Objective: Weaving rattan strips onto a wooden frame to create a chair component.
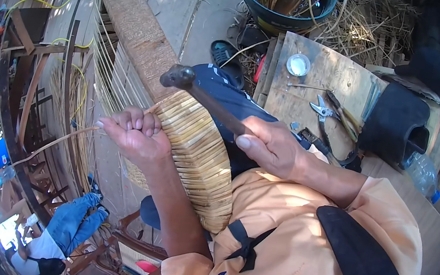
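My right hand point(273, 147) is closed around the handle of a hammer point(215, 106). The dark hammer head is over the edge of a long wooden frame point(139, 32), just above its wrapped part. My left hand point(141, 139) is curled in a fist on a thin rattan strip point(61, 140), which trails off to the lower left. Tight bands of pale rattan point(196, 151) cover the near end of the frame, which lies against my lap. Farther along, loose rattan strands point(110, 62) span the frame's left side, and the top wood is bare up to a wrapped far corner.
To the right, a wooden board point(319, 61) bears a small white cup point(298, 65), pruning shears point(324, 111) and pliers point(345, 118). A dark tub point(280, 17) of rattan stands at the back. Another person point(60, 233) is at lower left, near stacked wooden frames point(29, 68).
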The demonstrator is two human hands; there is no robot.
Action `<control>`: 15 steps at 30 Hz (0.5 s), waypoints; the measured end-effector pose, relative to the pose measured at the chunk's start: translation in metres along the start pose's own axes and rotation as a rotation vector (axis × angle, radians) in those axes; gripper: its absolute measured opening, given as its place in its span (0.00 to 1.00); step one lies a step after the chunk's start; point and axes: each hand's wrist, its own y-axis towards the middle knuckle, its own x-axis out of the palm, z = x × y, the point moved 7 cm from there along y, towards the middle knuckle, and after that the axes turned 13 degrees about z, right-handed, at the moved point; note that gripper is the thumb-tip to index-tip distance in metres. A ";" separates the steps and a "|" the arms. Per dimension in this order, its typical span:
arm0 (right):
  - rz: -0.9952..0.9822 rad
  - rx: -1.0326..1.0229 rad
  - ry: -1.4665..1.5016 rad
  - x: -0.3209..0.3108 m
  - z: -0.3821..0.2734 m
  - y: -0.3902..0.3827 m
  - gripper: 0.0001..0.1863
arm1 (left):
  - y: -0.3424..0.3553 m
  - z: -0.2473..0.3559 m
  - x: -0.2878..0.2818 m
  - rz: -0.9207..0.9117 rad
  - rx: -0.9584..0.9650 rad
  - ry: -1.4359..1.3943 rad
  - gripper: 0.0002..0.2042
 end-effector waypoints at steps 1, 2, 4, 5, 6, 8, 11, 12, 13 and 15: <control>-0.026 0.042 -0.047 0.005 0.004 0.000 0.20 | 0.001 0.000 -0.001 -0.002 0.003 -0.005 0.24; -0.132 0.125 -0.108 0.015 0.015 0.005 0.20 | 0.000 -0.002 0.000 -0.006 -0.002 -0.007 0.24; -0.201 0.232 -0.116 0.024 0.033 0.010 0.21 | 0.001 -0.001 0.001 -0.041 -0.016 -0.021 0.24; -0.170 0.276 -0.078 0.023 0.031 0.010 0.21 | 0.000 0.001 -0.003 -0.015 0.006 0.010 0.24; -0.139 0.320 -0.039 0.020 0.030 0.008 0.21 | -0.001 0.002 -0.002 -0.012 0.009 0.010 0.24; -0.131 0.266 -0.030 0.015 0.026 0.007 0.20 | -0.001 0.000 0.004 -0.018 0.008 0.022 0.24; -0.215 0.137 -0.138 0.030 0.029 0.013 0.22 | 0.003 -0.003 0.001 -0.025 -0.005 0.000 0.24; -0.208 0.136 -0.142 0.026 0.030 0.013 0.22 | 0.005 -0.003 -0.002 -0.022 -0.007 -0.009 0.24; -0.171 0.220 -0.160 0.019 0.034 0.012 0.22 | 0.003 -0.001 -0.003 -0.061 -0.009 -0.007 0.23; -0.077 0.261 -0.221 0.004 0.032 0.013 0.22 | -0.002 0.002 -0.001 -0.054 -0.015 0.001 0.23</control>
